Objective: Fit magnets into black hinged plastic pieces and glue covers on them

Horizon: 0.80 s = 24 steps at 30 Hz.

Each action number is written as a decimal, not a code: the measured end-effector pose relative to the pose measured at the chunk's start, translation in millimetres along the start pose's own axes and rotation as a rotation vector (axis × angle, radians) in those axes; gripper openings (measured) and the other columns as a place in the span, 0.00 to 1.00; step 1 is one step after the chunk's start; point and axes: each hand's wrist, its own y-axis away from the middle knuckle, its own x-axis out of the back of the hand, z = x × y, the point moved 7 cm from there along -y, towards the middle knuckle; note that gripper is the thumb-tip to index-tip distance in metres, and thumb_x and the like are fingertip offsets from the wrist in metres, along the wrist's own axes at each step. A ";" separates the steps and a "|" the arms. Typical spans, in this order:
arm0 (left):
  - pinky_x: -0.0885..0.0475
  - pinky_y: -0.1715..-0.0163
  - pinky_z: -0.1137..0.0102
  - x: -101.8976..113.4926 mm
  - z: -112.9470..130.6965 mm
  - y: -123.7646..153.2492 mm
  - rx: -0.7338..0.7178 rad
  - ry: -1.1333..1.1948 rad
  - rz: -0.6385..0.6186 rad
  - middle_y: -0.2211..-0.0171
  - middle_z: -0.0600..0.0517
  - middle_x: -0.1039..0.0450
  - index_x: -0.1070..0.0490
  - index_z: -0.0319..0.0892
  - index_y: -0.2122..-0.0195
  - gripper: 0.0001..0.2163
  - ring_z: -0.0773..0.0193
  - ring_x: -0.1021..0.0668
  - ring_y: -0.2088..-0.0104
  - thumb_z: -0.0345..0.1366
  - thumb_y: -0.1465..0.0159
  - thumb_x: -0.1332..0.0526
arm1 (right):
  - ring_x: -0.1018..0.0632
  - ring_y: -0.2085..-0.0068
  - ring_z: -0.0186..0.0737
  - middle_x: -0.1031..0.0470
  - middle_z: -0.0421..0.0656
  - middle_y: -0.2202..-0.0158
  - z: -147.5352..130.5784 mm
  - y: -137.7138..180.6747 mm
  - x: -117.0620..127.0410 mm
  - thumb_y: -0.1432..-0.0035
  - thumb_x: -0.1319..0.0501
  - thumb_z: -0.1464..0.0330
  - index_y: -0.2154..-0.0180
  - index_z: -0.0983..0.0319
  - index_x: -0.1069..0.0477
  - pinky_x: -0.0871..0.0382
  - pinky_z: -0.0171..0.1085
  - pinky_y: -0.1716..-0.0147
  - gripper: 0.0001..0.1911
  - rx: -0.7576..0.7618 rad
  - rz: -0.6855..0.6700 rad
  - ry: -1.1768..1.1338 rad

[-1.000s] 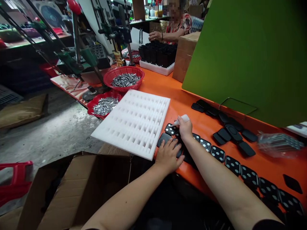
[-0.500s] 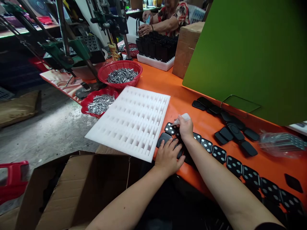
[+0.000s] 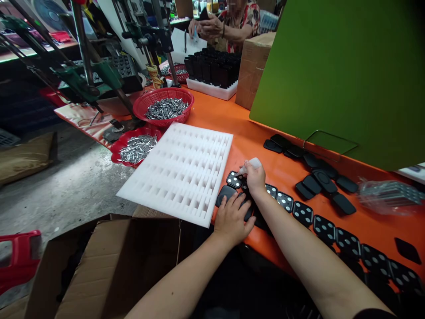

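Observation:
My right hand point(image 3: 256, 178) is closed around a small white squeeze bottle point(image 3: 254, 163). Its thin nozzle points down at a black square piece with white dots point(image 3: 234, 179), the last in a long row. My left hand point(image 3: 233, 219) lies flat with fingers spread over plain black pieces in front of that row; one plain black piece point(image 3: 226, 196) shows beside its fingertips. More dotted black pieces point(image 3: 303, 213) run off to the right under and past my right forearm. Left of the hands lies a white slotted foam tray point(image 3: 179, 173).
Red baskets of metal pins point(image 3: 167, 108) stand behind the tray, near green-and-black presses point(image 3: 109, 73). Loose black pieces point(image 3: 312, 184), a plastic bag point(image 3: 390, 198) and a green board point(image 3: 332, 79) are on the right. An open carton point(image 3: 89, 266) sits below; a co-worker's hands point(image 3: 210, 26) are across the table.
My hands stay almost in place, the bottle's nozzle still at the end dotted piece. Across the table, the co-worker's hands have risen with a dark piece. The view has shifted slightly.

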 end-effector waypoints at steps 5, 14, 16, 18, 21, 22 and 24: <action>0.48 0.44 0.50 -0.6 -0.3 0.0 0.002 -0.003 -0.005 0.45 0.51 0.39 0.37 0.48 0.49 0.19 0.53 0.41 0.43 0.44 0.42 0.45 | 0.30 0.82 0.33 0.28 0.39 0.79 -0.4 1.0 0.5 0.48 0.45 0.57 0.74 0.62 0.33 0.35 0.32 0.81 0.15 0.002 0.012 0.006; 0.48 0.44 0.50 -0.7 -0.5 0.7 -0.003 0.004 0.009 0.44 0.51 0.39 0.37 0.48 0.49 0.20 0.53 0.41 0.43 0.44 0.42 0.44 | 0.29 0.81 0.34 0.27 0.40 0.77 -0.3 3.6 9.4 0.47 0.47 0.55 0.75 0.61 0.35 0.37 0.32 0.82 0.16 -0.005 0.044 -0.022; 0.48 0.44 0.50 -1.1 -0.5 0.9 -0.002 0.003 0.009 0.44 0.51 0.40 0.37 0.48 0.49 0.20 0.53 0.41 0.43 0.44 0.42 0.44 | 0.29 0.81 0.34 0.27 0.40 0.77 -0.9 5.6 11.6 0.47 0.46 0.55 0.75 0.61 0.35 0.38 0.32 0.83 0.16 -0.009 0.038 -0.018; 0.48 0.44 0.50 -1.4 -0.8 0.8 0.002 -0.001 0.010 0.44 0.51 0.40 0.37 0.48 0.49 0.20 0.53 0.41 0.43 0.44 0.42 0.44 | 0.29 0.80 0.35 0.27 0.40 0.77 -1.7 8.4 12.6 0.48 0.44 0.55 0.75 0.61 0.34 0.37 0.32 0.82 0.16 -0.011 0.026 -0.006; 0.48 0.44 0.50 -1.6 -0.9 0.7 0.005 -0.003 0.006 0.45 0.51 0.39 0.37 0.49 0.50 0.19 0.54 0.41 0.43 0.44 0.42 0.44 | 0.28 0.79 0.35 0.26 0.41 0.77 -2.9 12.9 12.8 0.49 0.43 0.55 0.73 0.62 0.33 0.37 0.32 0.81 0.16 -0.018 0.013 0.012; 0.48 0.44 0.50 -1.5 -0.9 0.6 0.006 -0.003 0.003 0.45 0.51 0.39 0.37 0.49 0.50 0.19 0.54 0.41 0.43 0.44 0.42 0.44 | 0.28 0.78 0.35 0.26 0.42 0.76 -3.6 14.1 12.7 0.49 0.43 0.55 0.73 0.62 0.33 0.37 0.32 0.80 0.16 -0.014 0.011 0.027; 0.48 0.44 0.50 -1.0 -0.7 0.4 0.005 -0.004 -0.001 0.45 0.52 0.39 0.37 0.49 0.50 0.19 0.54 0.41 0.43 0.44 0.42 0.44 | 0.28 0.77 0.36 0.25 0.42 0.75 -5.9 16.2 12.7 0.49 0.43 0.54 0.72 0.63 0.33 0.36 0.33 0.78 0.17 0.006 0.011 0.072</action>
